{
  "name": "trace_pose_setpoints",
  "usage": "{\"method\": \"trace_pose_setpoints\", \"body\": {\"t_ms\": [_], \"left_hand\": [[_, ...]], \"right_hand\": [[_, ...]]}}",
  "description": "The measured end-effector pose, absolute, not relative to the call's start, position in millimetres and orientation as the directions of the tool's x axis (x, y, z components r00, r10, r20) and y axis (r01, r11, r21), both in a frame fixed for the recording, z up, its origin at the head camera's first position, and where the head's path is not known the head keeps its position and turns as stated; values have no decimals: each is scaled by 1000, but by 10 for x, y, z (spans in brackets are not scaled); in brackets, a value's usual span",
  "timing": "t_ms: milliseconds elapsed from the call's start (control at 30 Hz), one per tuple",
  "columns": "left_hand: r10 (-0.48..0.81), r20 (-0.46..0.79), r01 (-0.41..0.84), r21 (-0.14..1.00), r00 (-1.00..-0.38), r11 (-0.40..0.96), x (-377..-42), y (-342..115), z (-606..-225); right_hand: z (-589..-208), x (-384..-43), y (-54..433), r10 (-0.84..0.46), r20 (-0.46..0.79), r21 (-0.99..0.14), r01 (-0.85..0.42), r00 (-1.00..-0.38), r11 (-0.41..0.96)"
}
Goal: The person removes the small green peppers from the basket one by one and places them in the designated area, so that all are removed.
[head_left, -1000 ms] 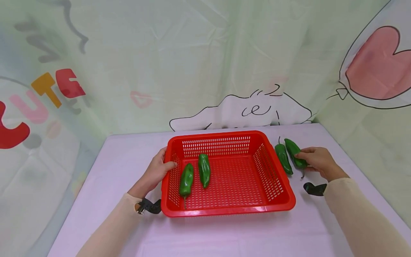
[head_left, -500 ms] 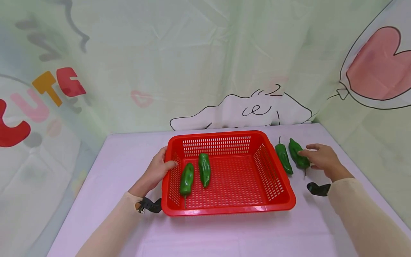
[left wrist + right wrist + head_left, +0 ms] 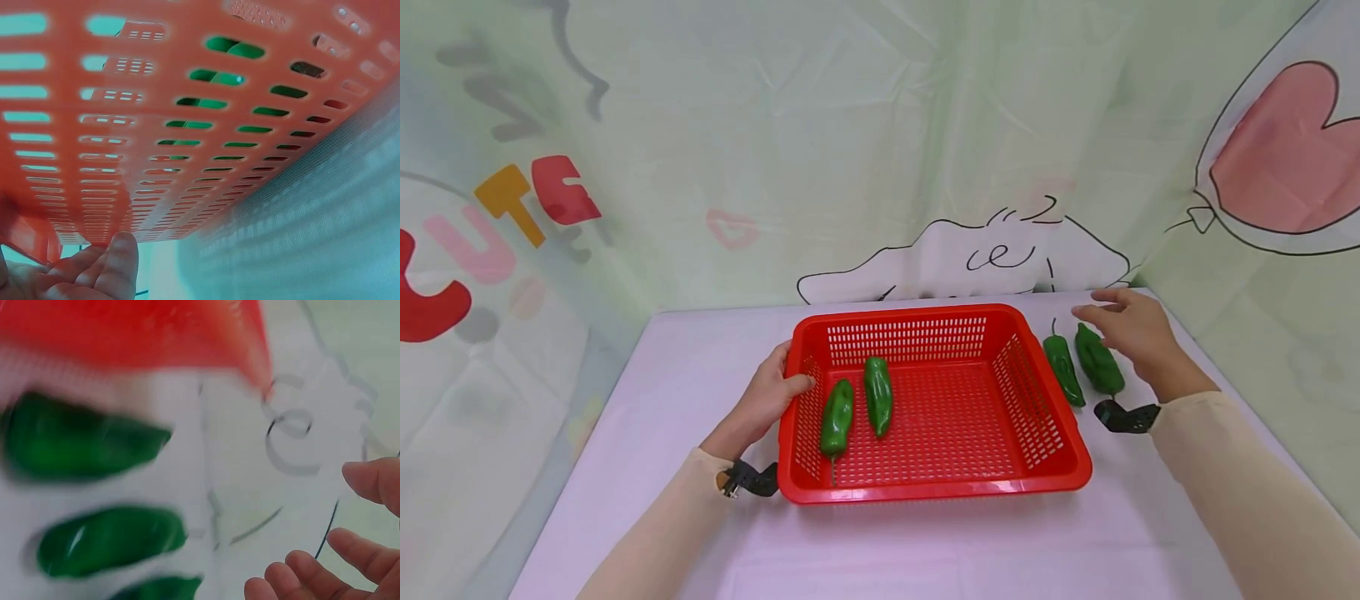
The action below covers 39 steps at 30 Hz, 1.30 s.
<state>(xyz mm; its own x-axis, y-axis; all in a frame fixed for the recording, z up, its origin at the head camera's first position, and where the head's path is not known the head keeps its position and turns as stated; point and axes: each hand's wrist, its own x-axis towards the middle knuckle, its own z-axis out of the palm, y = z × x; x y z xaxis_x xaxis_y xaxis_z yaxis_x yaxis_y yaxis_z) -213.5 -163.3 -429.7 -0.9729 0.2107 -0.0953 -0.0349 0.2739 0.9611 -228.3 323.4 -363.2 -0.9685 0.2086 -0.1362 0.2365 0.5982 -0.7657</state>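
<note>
My left hand grips the left rim of a red plastic basket, its thumb over the inner side. Fingers show below the slotted basket wall in the left wrist view. Inside the basket, toward the left, lie a green pepper with a stem and another green pepper. On the table right of the basket rest a slim green pepper and a wider one. My right hand hovers beyond the wider pepper, fingers apart and holding nothing.
The right wrist view shows a third green pepper outside the basket, cut off by the frame; my right arm seems to hide it from the head view. A pale cloth covers the table. Behind it hangs a printed curtain.
My right hand has let go of the wider pepper, which shifted slightly right, and has moved up toward the table's back edge. My left hand and the basket have stayed put.
</note>
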Motion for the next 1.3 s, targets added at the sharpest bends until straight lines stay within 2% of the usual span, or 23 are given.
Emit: {"method": "trace_pose_setpoints", "body": {"t_ms": [333, 567, 833, 1300], "left_hand": [[213, -101, -41, 963, -972, 267, -2137, -1640, -4302], [212, -103, -44, 963, -972, 267, -2142, -1641, -4311], [207, -104, -46, 962, -973, 268, -2140, -1634, -4303], [204, -104, -47, 962, -973, 267, -2142, -1631, -4310]], "right_hand": [[-3260, -2284, 2605, 103, -82, -848, 124, -991, 515], [-3201, -2305, 2241, 11, -116, -873, 107, -993, 476], [-3327, -2392, 1883, -89, -197, -882, 137, -976, 451], [-3706, -2535, 1334, -118, -334, -847, 243, -935, 473]]}}
